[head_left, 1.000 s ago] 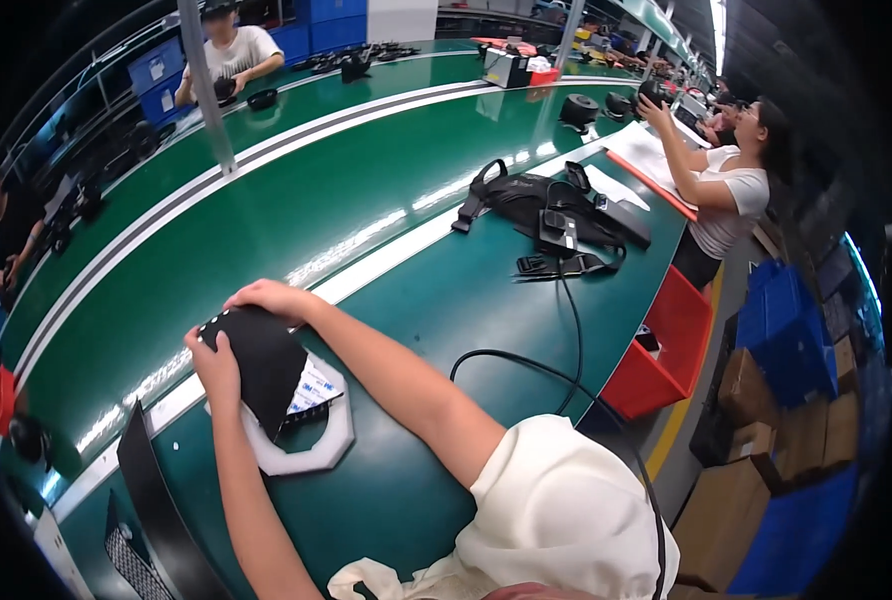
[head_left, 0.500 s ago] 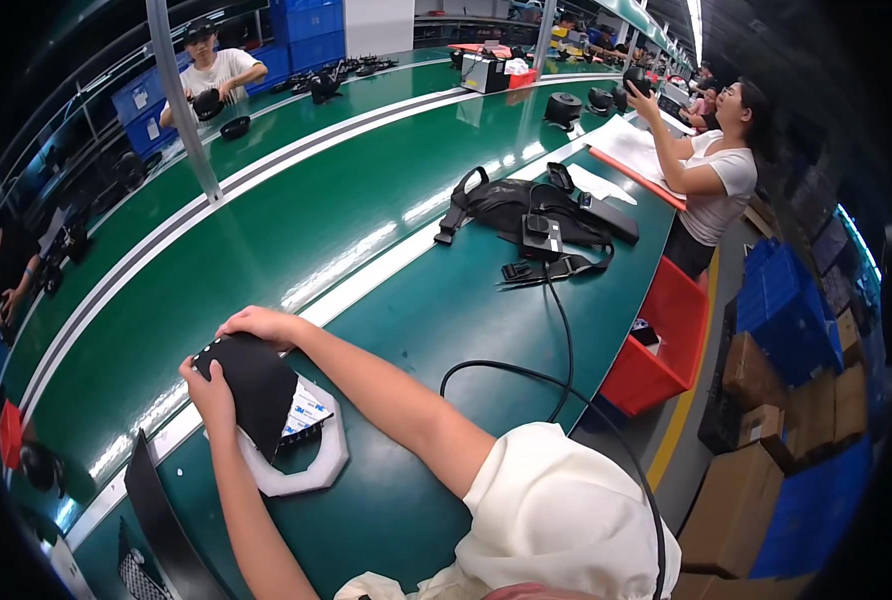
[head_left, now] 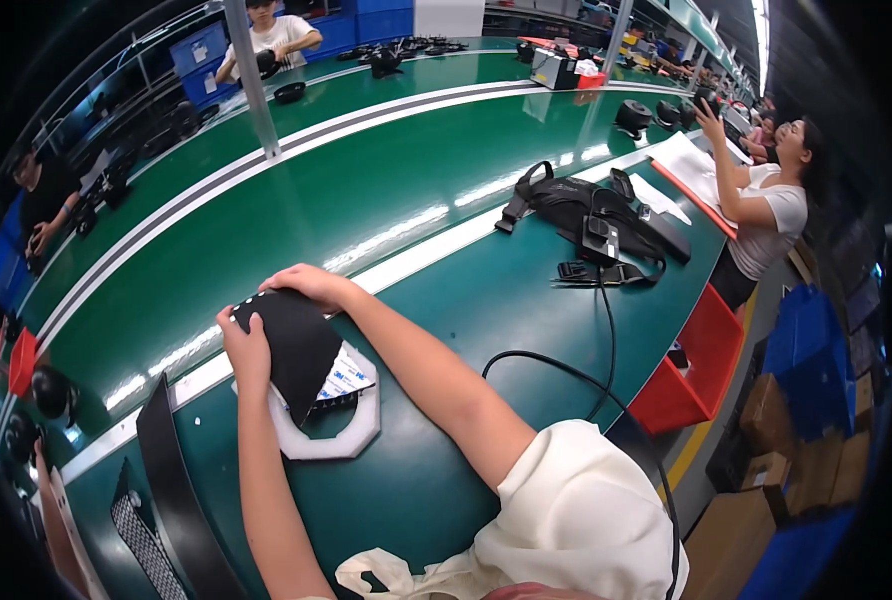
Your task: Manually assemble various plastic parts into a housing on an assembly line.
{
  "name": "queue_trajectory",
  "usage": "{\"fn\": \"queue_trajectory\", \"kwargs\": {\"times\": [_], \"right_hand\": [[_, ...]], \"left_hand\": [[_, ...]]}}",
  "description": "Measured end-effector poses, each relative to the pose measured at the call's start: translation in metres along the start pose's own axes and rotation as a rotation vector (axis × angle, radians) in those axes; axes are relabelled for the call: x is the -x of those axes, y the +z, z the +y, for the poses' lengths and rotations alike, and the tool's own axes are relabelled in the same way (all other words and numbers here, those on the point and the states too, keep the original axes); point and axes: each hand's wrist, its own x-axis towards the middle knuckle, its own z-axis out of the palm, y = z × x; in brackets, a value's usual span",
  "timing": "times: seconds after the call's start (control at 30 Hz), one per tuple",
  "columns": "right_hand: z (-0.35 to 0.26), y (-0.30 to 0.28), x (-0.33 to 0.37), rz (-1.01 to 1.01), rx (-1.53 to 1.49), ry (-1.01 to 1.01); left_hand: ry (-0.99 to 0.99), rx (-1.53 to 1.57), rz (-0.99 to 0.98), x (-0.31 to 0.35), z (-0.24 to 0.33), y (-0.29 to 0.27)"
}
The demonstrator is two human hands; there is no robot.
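A black sheet-like piece (head_left: 301, 338) with several white dots along its far edge lies over a white ring-shaped foam holder (head_left: 351, 438) on the green bench. White printed backing film (head_left: 350, 377) shows at the sheet's right side, above a dark part in the ring's opening. My left hand (head_left: 248, 345) grips the sheet's left edge, thumb on top and fingers over the side. At the far edge my right hand (head_left: 311, 285) curls over the sheet, its fingertips partly hidden. What lies under the sheet is mostly covered.
Left of my left forearm lie a long black curved strip (head_left: 171, 480) and a meshed piece (head_left: 146, 540). Ahead right sit a black strap bag (head_left: 576, 205) and a small camera (head_left: 599, 238) with a black cable (head_left: 536, 354). A red bin (head_left: 691, 370) stands beside the bench; co-workers sit around.
The whole scene has shifted right and somewhat upward in the picture as my head turned. Both hands keep their hold on the black sheet, with little visible change there.
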Motion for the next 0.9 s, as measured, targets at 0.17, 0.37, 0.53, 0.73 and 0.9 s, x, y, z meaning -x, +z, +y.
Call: {"fn": "queue_trajectory", "kwargs": {"times": [0.17, 0.37, 0.53, 0.73, 0.9], "right_hand": [[0.006, 0.0, -0.01, -0.024, 0.026, -0.017], [0.005, -0.006, -0.014, -0.006, 0.201, 0.017], [-0.01, 0.002, 0.004, 0.008, 0.253, 0.015], [-0.009, 0.028, 0.006, 0.031, 0.233, 0.056], [-0.014, 0.021, 0.008, 0.04, 0.271, 0.061]], "left_hand": [[0.03, -0.001, 0.043, -0.001, -0.002, -0.002], [0.009, 0.049, 0.007, 0.002, 0.013, 0.001], [0.039, 0.145, 0.062, 0.005, 0.014, 0.007], [-0.029, 0.106, 0.073, 0.006, 0.006, -0.005], [-0.075, 0.15, 0.024, 0.006, 0.017, -0.007]]}}
